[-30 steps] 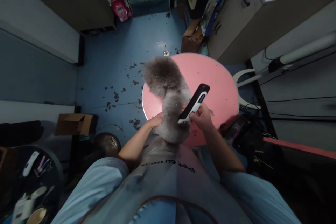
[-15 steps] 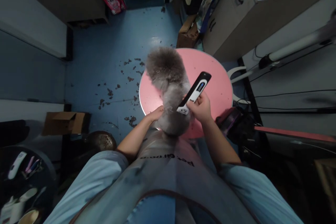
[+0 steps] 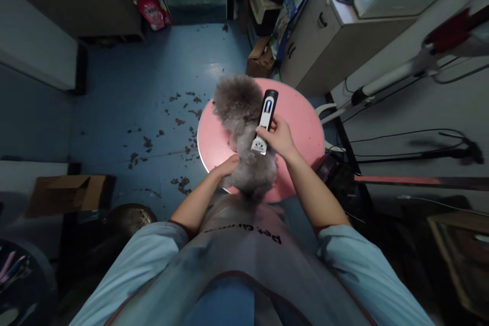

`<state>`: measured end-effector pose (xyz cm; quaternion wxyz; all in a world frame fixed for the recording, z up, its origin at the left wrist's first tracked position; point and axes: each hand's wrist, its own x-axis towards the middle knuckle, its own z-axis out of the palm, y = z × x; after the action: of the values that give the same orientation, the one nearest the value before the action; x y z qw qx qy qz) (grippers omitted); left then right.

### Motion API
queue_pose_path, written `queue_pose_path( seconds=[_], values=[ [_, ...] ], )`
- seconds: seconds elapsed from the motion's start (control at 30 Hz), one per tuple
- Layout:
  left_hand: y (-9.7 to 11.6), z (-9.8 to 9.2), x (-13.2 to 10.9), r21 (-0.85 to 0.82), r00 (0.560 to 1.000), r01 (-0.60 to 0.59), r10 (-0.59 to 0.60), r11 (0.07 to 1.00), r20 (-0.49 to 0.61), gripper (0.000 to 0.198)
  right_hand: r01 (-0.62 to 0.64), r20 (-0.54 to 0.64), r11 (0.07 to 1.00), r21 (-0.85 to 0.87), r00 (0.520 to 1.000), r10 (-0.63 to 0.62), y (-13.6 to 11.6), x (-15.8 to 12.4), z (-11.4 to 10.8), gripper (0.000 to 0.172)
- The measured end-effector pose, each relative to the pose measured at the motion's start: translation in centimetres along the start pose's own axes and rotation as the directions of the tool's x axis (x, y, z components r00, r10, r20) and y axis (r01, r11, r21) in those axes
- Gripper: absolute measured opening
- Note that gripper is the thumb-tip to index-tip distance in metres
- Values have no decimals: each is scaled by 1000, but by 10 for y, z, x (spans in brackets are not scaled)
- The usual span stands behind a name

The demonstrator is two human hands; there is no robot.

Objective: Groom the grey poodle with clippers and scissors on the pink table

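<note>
A small fluffy grey dog [image 3: 244,132] stands on a round pink table [image 3: 301,122], its head away from me. My right hand [image 3: 278,138] is closed round a black and white hair clipper [image 3: 264,121], whose blade end rests on the dog's back. My left hand [image 3: 225,167] presses against the dog's left flank near its rear, fingers partly buried in the fur. I wear a grey apron [image 3: 244,254] over a light blue shirt.
Clumps of cut fur [image 3: 168,127] lie scattered on the blue floor left of the table. A cardboard box [image 3: 260,58] and a beige cabinet [image 3: 324,46] stand behind the table. A second box [image 3: 64,193] sits at the left. Cables and a pole [image 3: 412,179] run along the right.
The clipper has swung from pointing up-right to nearly upright, and its blade has moved up the dog's back. My left hand has stayed on the flank. My head has turned slightly.
</note>
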<state>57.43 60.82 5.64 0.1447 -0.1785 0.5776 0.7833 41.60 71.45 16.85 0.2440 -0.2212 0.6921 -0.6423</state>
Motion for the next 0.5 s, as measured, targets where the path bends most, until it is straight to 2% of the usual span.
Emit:
queue_pose_path(
  seconds=[0.1,0.17,0.23,0.3,0.37,0.43,0.5],
  values=[
    [-1,0,3,-8,1000,-15,15,1000,13,10,-51,128,998,-27,990,54,-10,-60,9,42],
    [-1,2,4,-10,1000,-13,13,1000,24,12,-59,199,997,-53,978,68,-18,-80,9,42],
    [0,3,3,-10,999,-12,12,1000,45,13,-7,130,998,-55,991,14,-23,-71,6,42],
    [3,5,1,-7,998,-14,14,1000,62,16,95,-82,994,-60,992,-100,-22,-37,2,42],
    [7,7,-1,0,997,-10,10,1000,71,19,146,-184,981,-129,968,-169,-15,-1,1,43],
    [11,9,-2,5,997,-13,12,1000,77,20,115,-139,976,-185,980,-142,-8,16,4,43],
    [15,9,-2,5,997,-24,24,1000,79,17,63,-50,977,-204,996,-75,-5,5,12,42]
  ],
)
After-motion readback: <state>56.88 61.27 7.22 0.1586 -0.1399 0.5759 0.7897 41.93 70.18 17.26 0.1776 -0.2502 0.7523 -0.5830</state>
